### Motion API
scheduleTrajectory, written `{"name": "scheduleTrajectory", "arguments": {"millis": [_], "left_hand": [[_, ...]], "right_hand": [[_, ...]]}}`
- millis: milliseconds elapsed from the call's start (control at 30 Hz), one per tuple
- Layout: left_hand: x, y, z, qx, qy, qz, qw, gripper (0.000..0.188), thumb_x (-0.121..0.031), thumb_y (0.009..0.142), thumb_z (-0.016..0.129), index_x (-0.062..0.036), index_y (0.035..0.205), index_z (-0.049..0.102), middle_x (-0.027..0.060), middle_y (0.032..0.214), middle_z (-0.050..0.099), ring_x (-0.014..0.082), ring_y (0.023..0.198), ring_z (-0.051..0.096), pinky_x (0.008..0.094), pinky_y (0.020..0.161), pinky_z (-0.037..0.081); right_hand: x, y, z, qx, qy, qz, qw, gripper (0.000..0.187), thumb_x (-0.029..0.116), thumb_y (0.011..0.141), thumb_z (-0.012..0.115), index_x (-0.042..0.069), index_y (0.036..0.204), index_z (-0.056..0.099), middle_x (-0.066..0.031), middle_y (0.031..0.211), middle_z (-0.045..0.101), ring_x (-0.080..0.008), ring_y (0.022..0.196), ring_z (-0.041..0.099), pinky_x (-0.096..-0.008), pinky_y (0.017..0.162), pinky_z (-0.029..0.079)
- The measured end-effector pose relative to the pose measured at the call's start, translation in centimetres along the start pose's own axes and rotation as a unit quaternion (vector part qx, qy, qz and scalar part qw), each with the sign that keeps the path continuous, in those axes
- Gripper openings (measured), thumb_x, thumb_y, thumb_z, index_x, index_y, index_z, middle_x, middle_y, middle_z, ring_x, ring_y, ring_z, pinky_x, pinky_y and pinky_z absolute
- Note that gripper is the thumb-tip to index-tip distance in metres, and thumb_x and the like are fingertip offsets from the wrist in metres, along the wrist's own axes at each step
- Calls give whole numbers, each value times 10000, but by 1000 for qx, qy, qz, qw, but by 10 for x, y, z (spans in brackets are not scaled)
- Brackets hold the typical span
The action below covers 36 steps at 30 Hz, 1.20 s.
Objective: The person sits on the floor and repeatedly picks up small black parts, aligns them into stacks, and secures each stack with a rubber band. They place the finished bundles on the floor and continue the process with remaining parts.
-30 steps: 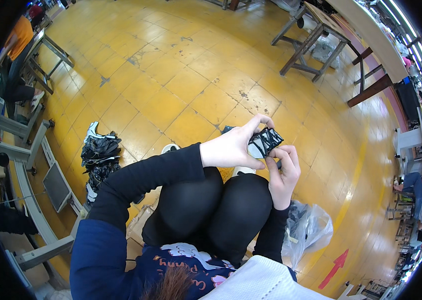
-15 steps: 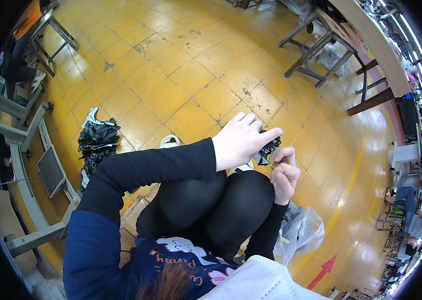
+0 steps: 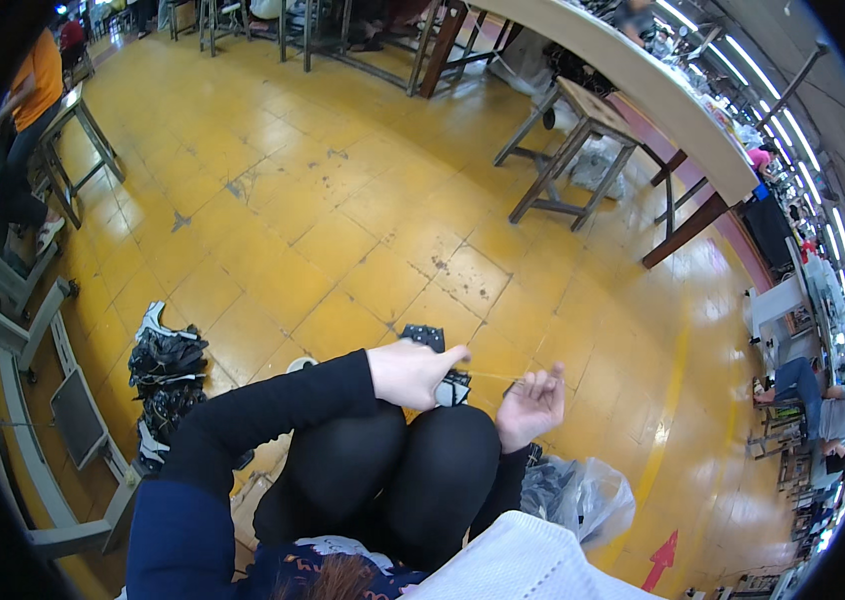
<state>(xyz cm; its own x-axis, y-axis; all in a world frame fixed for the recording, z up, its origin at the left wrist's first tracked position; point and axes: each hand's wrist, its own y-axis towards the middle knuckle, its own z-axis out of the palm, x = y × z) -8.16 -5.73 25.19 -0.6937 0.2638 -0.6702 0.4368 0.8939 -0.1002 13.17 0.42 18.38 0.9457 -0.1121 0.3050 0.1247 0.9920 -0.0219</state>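
Black-and-white bundle [image 3: 454, 388]: held in the left hand [image 3: 411, 373], fingers wrapped around it, just beyond the knees. Thin strand [image 3: 488, 376]: stretched rightward from the bundle, caught in the curled fingers of the right hand [image 3: 533, 407]; its exact hold is too small to be told. Dark pile [image 3: 169, 365]: set on the floor [image 3: 343, 240], left. Clear bag [image 3: 608, 497]: placed near right.

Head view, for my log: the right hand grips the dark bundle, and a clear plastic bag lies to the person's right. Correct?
No: the head view shows the left hand, not the right hand, gripping the dark bundle; the rest stands.
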Motion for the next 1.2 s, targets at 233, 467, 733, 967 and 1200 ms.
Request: {"name": "scheduleTrajectory", "arguments": {"millis": [233, 467, 733, 967, 1200], "left_hand": [[1, -7, -16, 58, -603, -52, 794, 353, -167, 837, 668, -42, 1131, 520, 124, 989, 644, 223, 853, 652, 314, 799, 498], [16, -5, -13, 0, -760, -102, 642, 397, -365, 927, 599, -65, 1177, 527, 153, 1051, 674, 219, 896, 665, 314, 704, 540], [18, -10, -15, 136, -797, -82, 583, 420, -323, 940, 589, -44, 1242, 499, 189, 1161, 622, 261, 1030, 632, 318, 779, 539], [-13, 0, -13, 88, -539, -11, 837, 608, -193, 770, 770, -36, 1259, 443, 71, 1068, 579, 128, 990, 531, 253, 856, 423], [-6, 1, -7, 14, -349, -71, 934, 889, -316, 656, 845, 19, 1321, 361, 144, 1146, 539, 201, 1059, 522, 279, 857, 434]], "right_hand": [[25, 12, 9, 174, -81, -38, 981, 152, 145, 906, 567, -5, 917, 594, -21, 848, 527, -84, 521, 342, -233, 489, 276], [18, -12, 70, 469, -685, -89, 549, 58, 31, 806, 683, -5, 845, 662, -85, 799, 586, -173, 557, 535, -284, 533, 421], [35, 5, 55, 452, -170, 69, 873, 194, 58, 888, 570, 23, 697, 562, -50, 650, 528, -118, 506, 425, -289, 502, 369], [23, 18, 66, 254, -84, 152, 952, 145, 149, 992, 480, 38, 913, 529, 4, 727, 455, -78, 521, 318, -224, 481, 286], [-6, 65, 73, 180, -75, 139, 971, 199, 215, 984, 529, 22, 1023, 563, -7, 924, 596, -40, 529, 334, -205, 471, 283]]}}
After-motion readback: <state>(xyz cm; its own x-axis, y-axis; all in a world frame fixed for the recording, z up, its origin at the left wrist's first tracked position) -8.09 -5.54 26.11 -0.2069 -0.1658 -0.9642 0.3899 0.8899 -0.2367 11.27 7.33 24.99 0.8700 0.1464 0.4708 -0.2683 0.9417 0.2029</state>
